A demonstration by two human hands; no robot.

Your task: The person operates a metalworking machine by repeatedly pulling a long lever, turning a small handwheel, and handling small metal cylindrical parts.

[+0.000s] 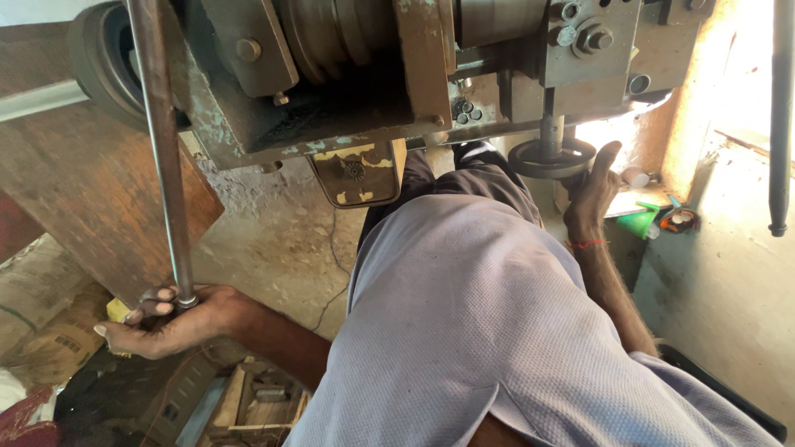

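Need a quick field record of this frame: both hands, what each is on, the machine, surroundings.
view: head camera, looking down over the person's light shirt
left hand: fingers wrapped round the lower end of a long metal rod
right hand: on the rim of a small dark handwheel
machine: heavy worn metal body, bolts, peeling pale paint, grooved pulley
right wrist: red thread band
floor: concrete; wooden scraps at lower left
shelf at right: green funnel-like item

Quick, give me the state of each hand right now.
Left hand: closed around the lower end of the long metal rod.
Right hand: gripping the round black handwheel under the machine.
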